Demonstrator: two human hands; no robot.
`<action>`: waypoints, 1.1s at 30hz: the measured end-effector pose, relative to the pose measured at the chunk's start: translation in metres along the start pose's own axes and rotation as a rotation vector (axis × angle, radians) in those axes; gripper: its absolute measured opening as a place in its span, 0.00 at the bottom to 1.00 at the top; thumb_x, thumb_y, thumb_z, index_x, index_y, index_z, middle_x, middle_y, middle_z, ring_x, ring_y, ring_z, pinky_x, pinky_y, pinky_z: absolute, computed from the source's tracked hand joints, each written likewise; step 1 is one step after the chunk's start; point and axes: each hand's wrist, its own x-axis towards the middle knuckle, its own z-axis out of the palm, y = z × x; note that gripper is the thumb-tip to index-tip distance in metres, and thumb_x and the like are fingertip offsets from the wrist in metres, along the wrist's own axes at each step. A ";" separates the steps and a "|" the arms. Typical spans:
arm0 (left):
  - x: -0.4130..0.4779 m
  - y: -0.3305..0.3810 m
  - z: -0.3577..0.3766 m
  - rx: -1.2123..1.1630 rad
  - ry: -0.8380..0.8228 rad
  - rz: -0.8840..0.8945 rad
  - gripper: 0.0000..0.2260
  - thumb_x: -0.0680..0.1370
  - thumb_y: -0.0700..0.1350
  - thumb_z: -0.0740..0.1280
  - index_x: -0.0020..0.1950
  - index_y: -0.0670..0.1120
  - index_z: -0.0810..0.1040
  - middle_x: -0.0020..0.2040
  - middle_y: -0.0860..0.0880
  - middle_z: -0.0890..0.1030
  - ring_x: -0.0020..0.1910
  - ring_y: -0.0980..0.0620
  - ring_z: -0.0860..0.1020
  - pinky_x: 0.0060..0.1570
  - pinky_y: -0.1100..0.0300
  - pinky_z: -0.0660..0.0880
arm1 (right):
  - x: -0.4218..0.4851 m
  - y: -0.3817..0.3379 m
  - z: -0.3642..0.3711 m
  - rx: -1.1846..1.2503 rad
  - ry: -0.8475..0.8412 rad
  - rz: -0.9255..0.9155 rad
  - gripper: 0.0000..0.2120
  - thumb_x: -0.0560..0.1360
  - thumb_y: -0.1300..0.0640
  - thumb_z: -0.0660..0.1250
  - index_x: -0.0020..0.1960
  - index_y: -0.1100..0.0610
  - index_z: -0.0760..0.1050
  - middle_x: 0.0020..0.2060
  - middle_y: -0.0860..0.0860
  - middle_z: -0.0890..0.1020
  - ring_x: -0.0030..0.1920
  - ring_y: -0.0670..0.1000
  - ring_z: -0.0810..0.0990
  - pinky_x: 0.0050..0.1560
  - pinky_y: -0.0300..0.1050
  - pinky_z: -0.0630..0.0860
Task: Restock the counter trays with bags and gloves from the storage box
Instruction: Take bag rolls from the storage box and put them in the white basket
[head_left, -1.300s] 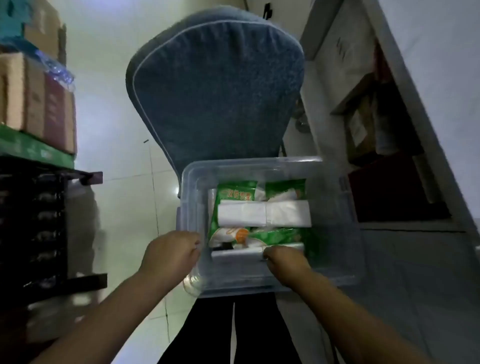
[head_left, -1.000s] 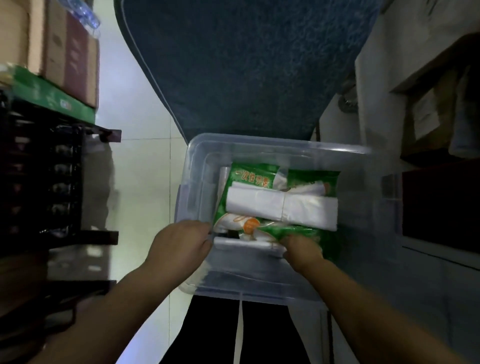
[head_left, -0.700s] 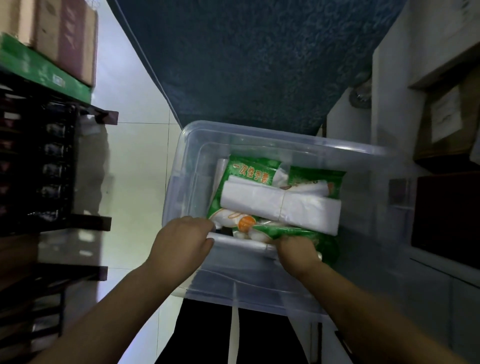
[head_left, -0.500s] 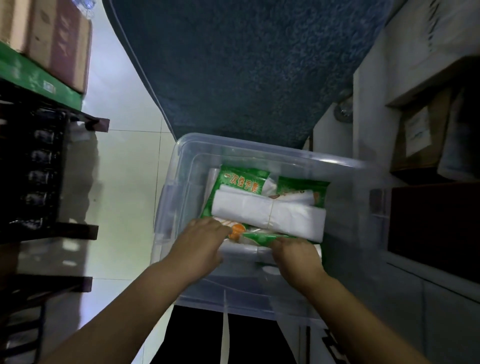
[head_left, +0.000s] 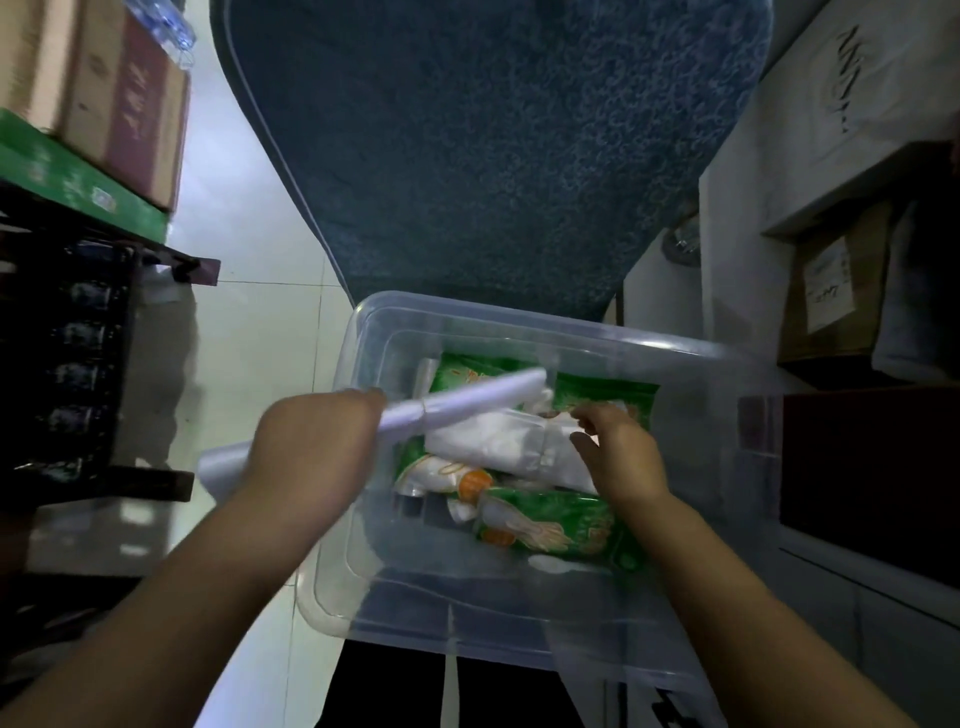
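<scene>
Pick-out step. Left hand (head_left: 306, 457) fisted around bag roll (head_left: 467, 402), lifted over box (head_left: 519, 613) left edge. Right hand (head_left: 621, 454), fingers loosely spread, empty, on white bundle (head_left: 493, 441). Next: grip bundle.

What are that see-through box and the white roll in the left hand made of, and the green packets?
The storage box looks like clear rigid plastic: the floor and its contents show through its glossy walls. The white roll, gripped by the left hand, seems to be thin plastic film, probably bundled bags, though it is blurred. The green packets look like glossy printed plastic wrappers, catching highlights.
</scene>
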 end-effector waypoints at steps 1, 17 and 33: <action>-0.001 -0.010 0.001 -0.037 0.023 -0.046 0.07 0.75 0.43 0.63 0.52 0.47 0.74 0.44 0.46 0.81 0.43 0.43 0.80 0.36 0.59 0.67 | 0.008 0.000 0.011 -0.048 -0.052 -0.018 0.15 0.74 0.58 0.67 0.61 0.57 0.75 0.57 0.57 0.80 0.56 0.58 0.77 0.53 0.48 0.73; -0.023 -0.030 0.007 -0.304 0.121 -0.121 0.04 0.77 0.48 0.61 0.45 0.48 0.69 0.35 0.49 0.72 0.35 0.46 0.69 0.36 0.58 0.66 | -0.025 -0.024 0.027 -0.378 -0.116 0.007 0.14 0.74 0.50 0.64 0.56 0.56 0.73 0.52 0.56 0.81 0.51 0.58 0.79 0.45 0.46 0.73; -0.093 0.030 -0.129 -0.640 0.326 0.224 0.07 0.75 0.48 0.64 0.39 0.49 0.72 0.34 0.48 0.77 0.31 0.47 0.72 0.29 0.58 0.64 | -0.248 -0.090 -0.165 0.442 0.827 0.464 0.12 0.73 0.49 0.67 0.37 0.52 0.67 0.32 0.46 0.74 0.33 0.48 0.74 0.30 0.44 0.68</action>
